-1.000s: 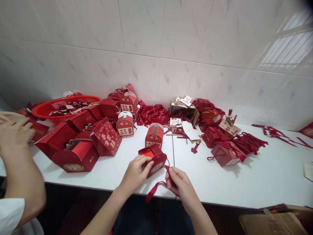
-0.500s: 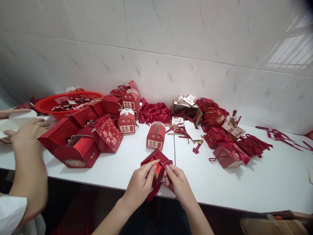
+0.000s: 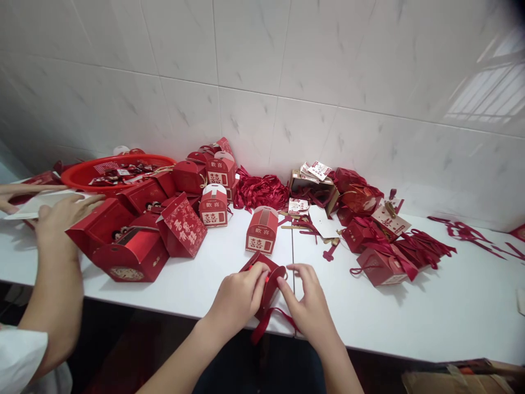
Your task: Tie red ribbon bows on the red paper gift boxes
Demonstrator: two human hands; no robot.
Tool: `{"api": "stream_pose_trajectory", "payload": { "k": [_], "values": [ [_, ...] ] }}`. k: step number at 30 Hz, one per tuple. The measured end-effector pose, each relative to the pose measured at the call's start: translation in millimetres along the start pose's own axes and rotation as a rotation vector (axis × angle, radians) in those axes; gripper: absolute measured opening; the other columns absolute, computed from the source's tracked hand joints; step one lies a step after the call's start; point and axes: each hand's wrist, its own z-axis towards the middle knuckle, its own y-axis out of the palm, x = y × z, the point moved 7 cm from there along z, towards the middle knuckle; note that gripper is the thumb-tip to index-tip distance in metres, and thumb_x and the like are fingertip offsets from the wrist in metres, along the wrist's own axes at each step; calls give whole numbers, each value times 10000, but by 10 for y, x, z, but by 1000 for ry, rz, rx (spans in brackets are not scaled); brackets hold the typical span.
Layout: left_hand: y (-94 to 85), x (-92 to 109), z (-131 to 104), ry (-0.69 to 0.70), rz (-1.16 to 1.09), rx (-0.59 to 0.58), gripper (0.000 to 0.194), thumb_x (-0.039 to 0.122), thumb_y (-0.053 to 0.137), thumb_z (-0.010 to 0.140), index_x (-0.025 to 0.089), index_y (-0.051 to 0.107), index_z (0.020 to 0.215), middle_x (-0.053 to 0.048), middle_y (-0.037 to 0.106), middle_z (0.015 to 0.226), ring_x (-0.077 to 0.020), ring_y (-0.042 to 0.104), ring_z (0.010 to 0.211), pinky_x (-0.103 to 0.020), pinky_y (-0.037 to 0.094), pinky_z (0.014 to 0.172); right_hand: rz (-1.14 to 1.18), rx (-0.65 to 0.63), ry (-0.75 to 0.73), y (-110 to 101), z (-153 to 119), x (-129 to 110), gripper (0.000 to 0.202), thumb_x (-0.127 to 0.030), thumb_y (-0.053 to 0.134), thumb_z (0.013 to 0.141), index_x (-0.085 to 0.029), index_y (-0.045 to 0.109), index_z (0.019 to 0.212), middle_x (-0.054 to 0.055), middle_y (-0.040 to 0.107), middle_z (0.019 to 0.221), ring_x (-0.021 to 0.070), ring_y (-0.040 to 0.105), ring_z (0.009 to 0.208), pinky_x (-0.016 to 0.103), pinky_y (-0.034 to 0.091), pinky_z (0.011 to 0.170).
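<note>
At the table's front edge a small red box [image 3: 268,293] stands between my hands, its rounded flap raised. My left hand [image 3: 240,290] is closed with its fingertips at the box's top, pinching the far-left flap area. The thumb of my right hand [image 3: 307,295] touches the box's right flap, its fingers apart. A dark red ribbon [image 3: 262,328] loops from the box's lower right over the table edge. Just behind stands a closed red box [image 3: 262,229] with a pale label.
Filled open red boxes [image 3: 131,257] stand at left, near a red basket [image 3: 74,176] and a co-worker's hands [image 3: 61,219] holding a card box. Ribbons [image 3: 262,189] lie by the wall. Ribboned boxes [image 3: 381,262] and loose tags [image 3: 298,206] are at right.
My right hand's fingers have spread from the flap. My left hand has shifted slightly over the box top. The co-worker's hands have moved with a pale card piece.
</note>
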Motion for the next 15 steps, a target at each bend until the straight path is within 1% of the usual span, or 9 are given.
{"api": "stream_pose_trajectory", "payload": {
  "k": [2, 3, 5, 6, 8, 10, 11, 13, 15],
  "values": [
    [-82, 105, -1, 126, 36, 72, 214, 212, 366, 923, 211, 573, 980, -20, 694, 752, -168, 651, 623, -253, 445, 581, 14, -3, -101, -9, 34, -110, 334, -362, 546, 859, -241, 561, 1170, 99, 560, 1242, 264, 476, 1177, 450, 324, 1003],
    [-121, 171, -9, 200, 31, 103, 211, 196, 376, 920, 212, 574, 993, -25, 700, 790, -168, 658, 665, -254, 456, 612, 46, -39, -129, 22, 52, -160, 318, -339, 533, 869, -256, 573, 1174, 87, 561, 1261, 258, 469, 1198, 460, 302, 1027],
    [-210, 266, -33, 306, -13, 168, 209, 166, 399, 914, 212, 573, 1020, -34, 698, 854, -164, 653, 742, -256, 471, 675, 152, -108, -127, 82, 80, -242, 226, -314, 520, 882, -252, 643, 1061, 69, 636, 1151, 242, 543, 1111, 446, 345, 1000],
    [-262, 271, -42, 313, -39, 210, 208, 161, 415, 910, 211, 568, 1041, -39, 690, 879, -164, 643, 769, -261, 474, 706, 217, -119, -103, 85, 84, -271, 191, -318, 524, 883, -241, 672, 977, 64, 672, 1051, 234, 586, 1028, 428, 390, 955],
    [-359, 178, -53, 230, -73, 292, 223, 181, 459, 898, 208, 547, 1102, -51, 661, 913, -171, 615, 808, -280, 478, 747, 344, -90, -44, 1, 48, -307, 189, -349, 545, 878, -234, 693, 864, 52, 691, 872, 220, 626, 873, 399, 455, 849],
    [-394, -2, -63, 98, -79, 311, 263, 227, 512, 874, 208, 536, 1135, -62, 629, 954, -185, 594, 845, -304, 482, 766, 444, 19, -6, -240, -63, -298, 185, -382, 566, 868, -257, 702, 867, 48, 680, 797, 217, 629, 800, 391, 479, 772],
    [-378, -102, -68, 39, -80, 286, 262, 247, 531, 861, 210, 548, 1120, -60, 620, 956, -189, 590, 845, -311, 486, 762, 474, 94, -2, -412, -147, -276, 174, -399, 582, 856, -281, 705, 886, 48, 676, 779, 221, 628, 782, 396, 481, 746],
    [-302, -302, -83, -55, -119, 207, 190, 278, 540, 849, 210, 598, 1016, -48, 629, 923, -186, 601, 815, -307, 497, 732, 543, 315, 1, -838, -359, -177, 173, -475, 632, 793, -325, 709, 831, 54, 653, 685, 233, 613, 681, 413, 467, 638],
    [-229, -496, -112, -152, -215, 185, 157, 303, 532, 849, 201, 631, 915, -41, 657, 886, -176, 621, 769, -290, 509, 692, 590, 380, 27, -1129, -523, -69, 215, -588, 626, 732, -381, 682, 715, 47, 590, 552, 219, 552, 536, 399, 410, 503]
  ]
}}
